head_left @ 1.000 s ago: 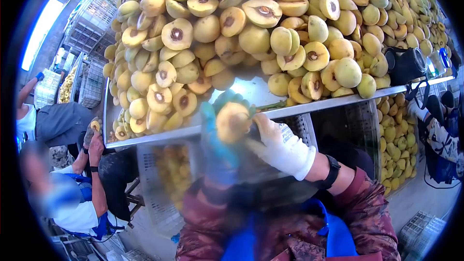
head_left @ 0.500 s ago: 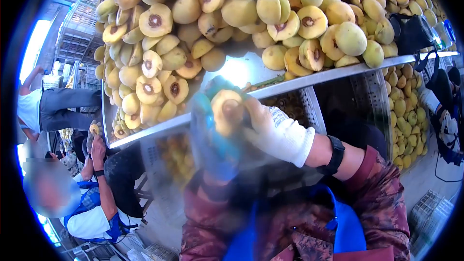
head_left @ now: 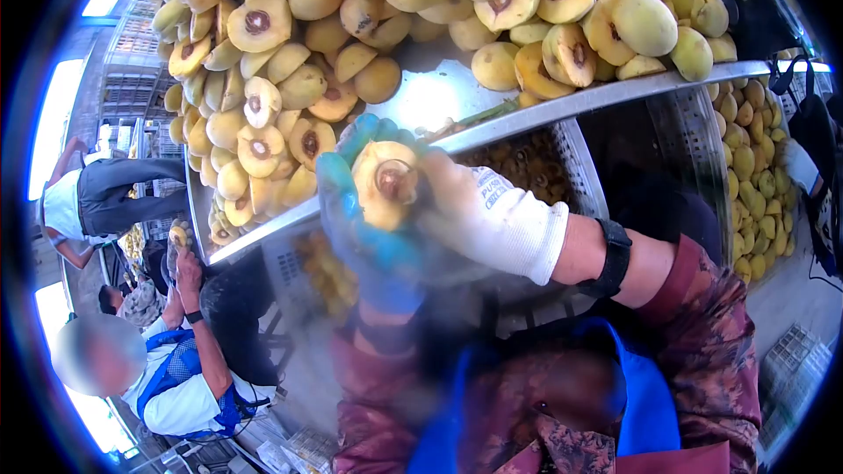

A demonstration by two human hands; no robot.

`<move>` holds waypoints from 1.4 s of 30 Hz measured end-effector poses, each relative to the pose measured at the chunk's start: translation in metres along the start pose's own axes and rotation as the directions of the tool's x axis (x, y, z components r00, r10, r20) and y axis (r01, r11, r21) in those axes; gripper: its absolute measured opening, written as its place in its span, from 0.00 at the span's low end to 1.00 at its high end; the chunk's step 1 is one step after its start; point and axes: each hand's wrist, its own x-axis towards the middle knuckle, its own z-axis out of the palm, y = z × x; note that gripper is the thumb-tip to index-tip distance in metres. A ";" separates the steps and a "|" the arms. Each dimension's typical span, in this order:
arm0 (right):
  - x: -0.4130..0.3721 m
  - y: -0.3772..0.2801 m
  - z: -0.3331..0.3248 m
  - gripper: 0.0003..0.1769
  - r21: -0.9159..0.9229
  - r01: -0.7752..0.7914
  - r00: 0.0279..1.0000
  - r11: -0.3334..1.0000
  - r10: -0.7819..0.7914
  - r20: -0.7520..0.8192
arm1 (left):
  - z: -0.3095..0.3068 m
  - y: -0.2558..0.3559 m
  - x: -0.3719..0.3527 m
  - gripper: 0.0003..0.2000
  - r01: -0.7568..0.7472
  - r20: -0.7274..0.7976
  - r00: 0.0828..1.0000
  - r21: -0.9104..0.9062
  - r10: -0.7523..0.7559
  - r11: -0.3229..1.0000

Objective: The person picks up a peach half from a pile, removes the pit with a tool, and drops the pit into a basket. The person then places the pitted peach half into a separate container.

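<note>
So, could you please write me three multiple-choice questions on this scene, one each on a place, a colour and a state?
1. Where does the heap of fruit lie?
A) on the metal table
B) in a bucket
C) on a chair

2. What colour is the glove on the left hand?
A) red
B) blue
C) black

3. How is the held fruit?
A) whole
B) peeled in slices
C) cut, with a brown centre showing

Answers:
1 A, the heap covers the tabletop up to its rim.
2 B, the glove is blue, while the right hand wears white.
3 C, its cut face is turned to the camera.
</note>
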 end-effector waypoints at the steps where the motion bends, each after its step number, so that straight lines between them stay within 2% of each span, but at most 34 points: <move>1: 0.002 -0.003 -0.001 0.14 0.029 0.001 1.000 1.000 -0.001 -0.015 | 0.003 0.004 0.003 0.25 0.064 -0.007 0.998 -0.200 -0.066 0.978; 2: 0.003 -0.005 -0.001 0.14 0.058 0.002 1.000 0.998 -0.001 -0.029 | 0.008 0.009 0.004 0.25 0.087 -0.015 0.995 -0.278 -0.095 0.956; 5: 0.005 -0.004 -0.001 0.15 0.076 0.045 0.997 0.996 -0.040 -0.060 | 0.016 0.008 0.004 0.24 0.038 -0.088 0.994 -0.209 -0.057 0.977; 7: 0.005 -0.005 -0.002 0.16 0.039 0.011 0.999 0.999 -0.010 -0.046 | 0.021 0.010 0.002 0.24 0.074 -0.165 0.979 -0.253 -0.119 0.965; 8: 0.004 -0.004 0.000 0.16 0.037 0.029 0.998 0.999 -0.027 -0.053 | 0.016 0.007 0.000 0.26 0.018 -0.154 0.988 -0.027 -0.022 0.999; 9: 0.003 -0.001 0.002 0.16 0.035 0.045 0.997 0.998 -0.043 -0.062 | 0.007 0.002 -0.003 0.28 -0.043 -0.120 0.991 0.199 0.068 0.979; 11: 0.000 0.002 0.006 0.16 0.055 0.077 0.995 0.996 -0.072 -0.075 | -0.001 -0.001 -0.007 0.30 -0.147 -0.018 0.984 0.489 0.178 0.860; 12: -0.001 0.004 0.008 0.15 0.077 0.090 0.993 0.993 -0.084 -0.081 | -0.001 0.001 -0.007 0.31 -0.185 0.032 0.979 0.561 0.201 0.807; 14: -0.003 0.007 0.011 0.15 0.086 0.099 0.993 0.991 -0.092 -0.078 | -0.003 0.000 -0.010 0.31 -0.134 0.005 0.987 0.549 0.158 0.825; 16: -0.003 0.004 0.010 0.15 0.097 0.034 0.999 0.995 -0.031 -0.034 | -0.002 0.002 -0.012 0.32 -0.105 -0.006 0.991 0.573 0.132 0.813; 20: -0.006 -0.004 0.006 0.18 0.116 -0.065 0.996 0.991 0.058 0.066 | -0.010 -0.004 -0.012 0.30 -0.304 0.124 0.949 0.609 0.290 0.733; 22: -0.007 -0.009 0.000 0.19 0.157 -0.127 0.987 0.979 0.110 0.113 | -0.010 -0.002 -0.011 0.30 -0.309 0.158 0.949 0.645 0.273 0.699; 23: -0.009 -0.011 -0.002 0.19 0.190 -0.165 0.980 0.968 0.141 0.137 | -0.012 0.001 -0.010 0.29 -0.256 0.152 0.966 0.690 0.210 0.677; 25: -0.011 -0.012 -0.003 0.22 0.226 -0.219 0.967 0.949 0.180 0.181 | -0.011 0.007 -0.008 0.24 -0.262 0.191 0.965 0.731 0.180 0.631; 27: -0.014 -0.010 -0.003 0.26 0.230 -0.253 0.954 0.940 0.203 0.219 | -0.010 0.008 -0.007 0.17 -0.334 0.256 0.943 0.699 0.215 0.632; 29: -0.019 -0.005 0.002 0.22 0.245 -0.193 0.977 0.950 0.161 0.142 | -0.013 0.003 -0.006 0.15 -0.320 0.257 0.946 0.630 0.199 0.708; 30: -0.020 -0.004 0.003 0.21 0.249 -0.160 0.985 0.955 0.138 0.103 | -0.011 0.003 -0.005 0.15 -0.224 0.215 0.968 0.498 0.131 0.838; 31: -0.014 -0.013 -0.007 0.20 0.357 -0.324 0.939 0.876 0.251 0.236 | -0.010 0.003 -0.004 0.16 -0.119 0.171 0.983 0.343 0.063 0.932; 32: -0.009 -0.024 -0.022 0.19 0.433 -0.484 0.864 0.760 0.336 0.376 | -0.005 0.006 -0.002 0.16 0.065 0.136 0.988 0.062 -0.073 0.996; 33: -0.006 -0.031 -0.031 0.18 0.473 -0.634 0.762 0.612 0.389 0.517 | -0.001 0.007 -0.002 0.17 0.243 0.142 0.966 -0.226 -0.215 0.943; 34: -0.006 -0.032 -0.033 0.17 0.574 -0.598 0.798 0.559 0.348 0.492 | 0.002 0.006 -0.002 0.20 0.187 0.112 0.979 -0.153 -0.171 0.970; 37: -0.006 -0.032 -0.036 0.20 0.525 -0.575 0.812 0.628 0.358 0.461 | 0.006 -0.003 -0.003 0.31 0.013 0.046 0.999 0.087 -0.017 0.996; 38: -0.010 -0.027 -0.028 0.23 0.395 -0.444 0.885 0.805 0.325 0.333 | 0.001 -0.004 -0.004 0.29 0.044 0.047 0.998 0.056 -0.046 0.997; 41: -0.024 -0.003 -0.002 0.24 0.274 -0.209 0.977 0.939 0.189 0.098 | 0.003 0.007 -0.006 0.26 0.129 0.096 0.985 0.146 -0.144 0.981; 42: -0.020 -0.015 -0.018 0.22 0.329 -0.431 0.884 0.840 0.322 0.338 | 0.004 0.007 -0.007 0.23 0.159 0.086 0.982 0.078 -0.165 0.984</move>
